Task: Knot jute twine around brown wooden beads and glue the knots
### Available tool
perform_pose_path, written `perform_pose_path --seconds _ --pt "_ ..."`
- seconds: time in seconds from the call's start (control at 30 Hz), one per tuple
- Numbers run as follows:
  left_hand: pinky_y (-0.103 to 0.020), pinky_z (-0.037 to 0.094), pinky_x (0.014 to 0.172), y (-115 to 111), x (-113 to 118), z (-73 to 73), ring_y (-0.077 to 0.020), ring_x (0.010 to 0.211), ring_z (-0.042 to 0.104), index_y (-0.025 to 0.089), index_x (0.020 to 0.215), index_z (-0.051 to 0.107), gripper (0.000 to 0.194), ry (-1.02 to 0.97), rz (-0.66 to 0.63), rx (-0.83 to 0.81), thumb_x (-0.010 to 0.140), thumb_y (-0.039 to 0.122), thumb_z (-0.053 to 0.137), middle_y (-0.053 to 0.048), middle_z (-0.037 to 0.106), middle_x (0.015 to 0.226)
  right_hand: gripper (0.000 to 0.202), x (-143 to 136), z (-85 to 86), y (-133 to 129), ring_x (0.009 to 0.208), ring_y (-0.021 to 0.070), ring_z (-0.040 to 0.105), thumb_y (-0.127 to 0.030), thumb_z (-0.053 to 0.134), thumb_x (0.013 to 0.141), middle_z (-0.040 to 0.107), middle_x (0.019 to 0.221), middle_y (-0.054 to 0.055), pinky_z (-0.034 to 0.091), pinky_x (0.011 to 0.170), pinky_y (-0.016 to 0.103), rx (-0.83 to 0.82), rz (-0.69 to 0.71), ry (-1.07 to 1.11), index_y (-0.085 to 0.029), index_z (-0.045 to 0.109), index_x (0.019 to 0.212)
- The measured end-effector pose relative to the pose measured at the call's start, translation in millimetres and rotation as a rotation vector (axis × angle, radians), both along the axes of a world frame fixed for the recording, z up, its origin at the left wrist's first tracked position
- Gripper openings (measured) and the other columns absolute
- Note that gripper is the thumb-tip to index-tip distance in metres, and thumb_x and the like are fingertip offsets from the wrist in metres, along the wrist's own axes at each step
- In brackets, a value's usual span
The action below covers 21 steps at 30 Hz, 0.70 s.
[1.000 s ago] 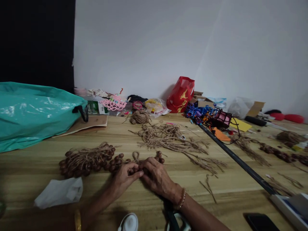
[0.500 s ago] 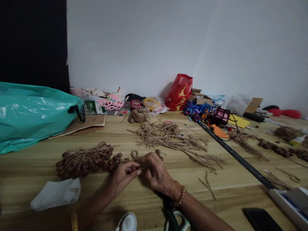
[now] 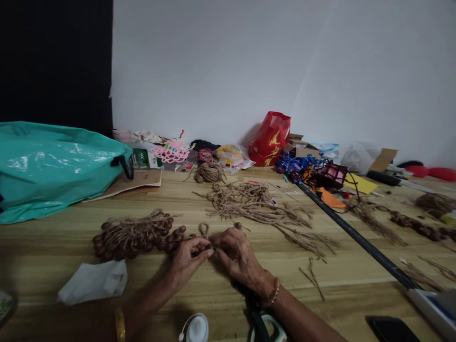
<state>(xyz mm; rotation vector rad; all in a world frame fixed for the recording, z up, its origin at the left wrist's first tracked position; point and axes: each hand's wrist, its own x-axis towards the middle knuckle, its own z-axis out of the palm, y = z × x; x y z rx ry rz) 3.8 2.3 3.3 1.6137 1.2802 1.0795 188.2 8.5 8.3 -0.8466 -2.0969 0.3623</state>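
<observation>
Left hand [image 3: 188, 261]: narrow grip, seemingly on beaded twine [image 3: 176, 237] | Right hand [image 3: 240, 256]: fingertips now rejoin the left's (whether gripping, cannot tell) | Twine: on bench [image 3: 338, 304], loop [image 3: 203, 230] just beyond hands | Both apparently work one spot again

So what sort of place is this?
Probably a craft workshop or home craft table, judging by the round brown beads, loose strands of tan twine and wound bundle of tan twine on the pale wooden table.
</observation>
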Motion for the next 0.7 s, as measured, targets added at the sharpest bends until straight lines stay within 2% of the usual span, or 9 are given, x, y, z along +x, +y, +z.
perform_pose_path --seconds 0.37,0.7 --pt "-0.025 0.047 0.056 -1.3 0.9 2.4 -0.0181 0.064 0.059 0.016 0.076 0.071 0.020 -0.002 0.017 -0.011 0.066 0.034 0.067 -0.002 0.067 0.065 0.010 0.9 0.7 1.2 0.080 0.0197 0.055 -0.018 0.055 0.091 0.063 0.082 0.005 0.040 0.078 0.034 0.052 0.009 -0.033 -0.020 0.061 0.083" --pt "-0.027 0.048 0.063 -3.1 0.4 1.8 -0.0192 0.069 0.060 0.016 0.080 0.072 0.023 0.030 -0.014 0.020 0.070 0.036 0.064 -0.004 0.069 0.071 0.009 -1.2 1.1 -0.7 0.078 0.0198 0.053 -0.015 0.054 0.088 0.061 0.080 0.004 0.040 0.077 0.034 0.053 -0.017 -0.037 -0.020 0.059 0.083"
